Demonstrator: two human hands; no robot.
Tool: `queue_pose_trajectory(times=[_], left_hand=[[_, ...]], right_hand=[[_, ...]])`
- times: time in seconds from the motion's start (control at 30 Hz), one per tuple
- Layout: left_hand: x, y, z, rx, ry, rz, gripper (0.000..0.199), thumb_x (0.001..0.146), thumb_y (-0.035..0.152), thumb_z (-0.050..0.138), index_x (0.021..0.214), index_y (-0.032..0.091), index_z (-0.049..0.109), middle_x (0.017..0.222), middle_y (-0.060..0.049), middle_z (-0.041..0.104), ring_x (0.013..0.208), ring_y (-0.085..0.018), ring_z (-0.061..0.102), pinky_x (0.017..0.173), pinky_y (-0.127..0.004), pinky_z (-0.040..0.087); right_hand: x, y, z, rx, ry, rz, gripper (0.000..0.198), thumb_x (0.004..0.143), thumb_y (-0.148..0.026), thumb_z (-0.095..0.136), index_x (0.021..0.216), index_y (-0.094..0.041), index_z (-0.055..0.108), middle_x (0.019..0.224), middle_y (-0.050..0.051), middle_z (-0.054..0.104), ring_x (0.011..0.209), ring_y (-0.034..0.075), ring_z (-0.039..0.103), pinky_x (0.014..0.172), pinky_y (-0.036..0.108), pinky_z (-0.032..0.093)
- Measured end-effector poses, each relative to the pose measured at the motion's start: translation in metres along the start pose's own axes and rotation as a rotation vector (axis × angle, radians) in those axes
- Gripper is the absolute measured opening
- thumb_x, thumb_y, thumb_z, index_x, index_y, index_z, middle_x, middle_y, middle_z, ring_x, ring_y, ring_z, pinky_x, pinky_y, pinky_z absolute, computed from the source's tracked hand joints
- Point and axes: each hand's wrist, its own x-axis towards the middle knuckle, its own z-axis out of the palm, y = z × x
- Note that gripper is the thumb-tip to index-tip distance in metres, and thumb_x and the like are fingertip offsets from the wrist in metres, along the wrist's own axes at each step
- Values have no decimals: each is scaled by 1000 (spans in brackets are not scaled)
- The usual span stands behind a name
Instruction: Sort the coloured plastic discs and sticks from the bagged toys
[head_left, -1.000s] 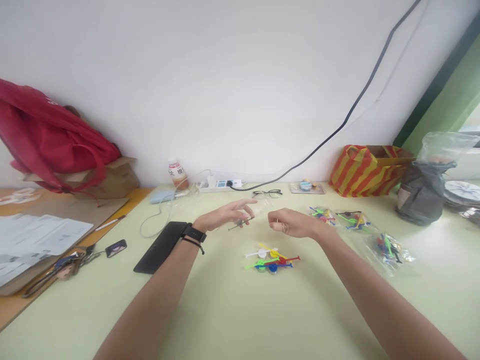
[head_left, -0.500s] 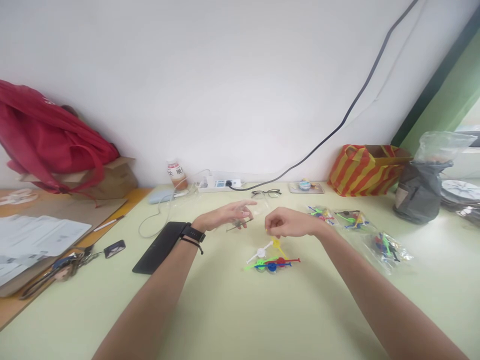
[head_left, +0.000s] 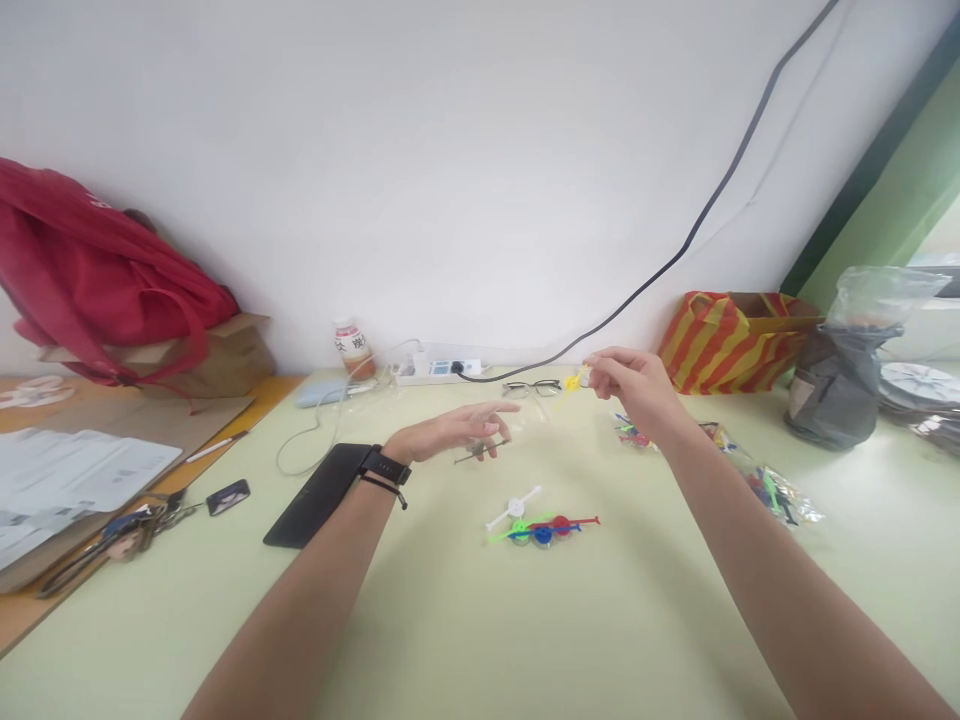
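My right hand is raised over the back of the table, fingertips pinching a yellow plastic piece with a round hub and thin arm. Lower and to its left, my left hand has its index finger stretched out. Its other fingers curl around a dark piece of similar shape, and clear film shows faintly beside them. On the table between my forearms lie a white piece, a green one, a blue one and a red one, the coloured ones overlapping.
Clear bags of coloured pieces lie at right, partly behind my right arm. Glasses and a power strip stand along the wall. A black flat case is beside my left wrist. A bottle and striped bag are farther back.
My right hand has lifted the yellow piece off the group and carried it up, back and to the right. The white piece has shifted slightly left. My left hand has barely moved.
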Motion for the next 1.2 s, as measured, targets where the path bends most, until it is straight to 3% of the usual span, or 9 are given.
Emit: queue_pose_trajectory(times=[0.3,0.5,0.73,1.03,1.2], left_hand=[[8,3,15,-71,-47,15,64,98,53,60,156,29,45,129,-14,60,104,-25,65,88,-38,51],[9,3,15,-43,-77,41,66,96,52,63,155,27,46,128,-14,60,104,-25,65,88,-38,51],[8,7,16,46,-57,45,64,97,51,62,155,28,47,130,-14,60,106,-25,64,92,-40,51],[7,0,9,58,-23,77,67,97,48,64,158,29,42,131,-13,61,110,-25,61,97,-41,48],[8,1,12,32,-38,76,67,96,46,66,157,30,43,132,-12,59,110,-24,60,96,-41,48]], right_hand=[[-7,-3,24,84,-31,8,26,74,-43,85,79,-19,76,69,1,66,59,12,54,59,29,45],[-5,-9,16,151,17,8,25,75,-40,83,86,-20,72,66,-1,65,55,12,52,56,28,44],[-7,-13,12,90,-106,13,26,76,-39,83,88,-19,72,80,6,75,68,16,66,70,31,54],[-11,-27,7,-39,-145,-22,10,81,-25,65,85,-19,71,71,4,71,61,15,58,62,30,49],[-13,-26,10,-66,-276,58,15,83,-30,65,88,-19,73,76,6,73,64,16,61,65,32,52]])
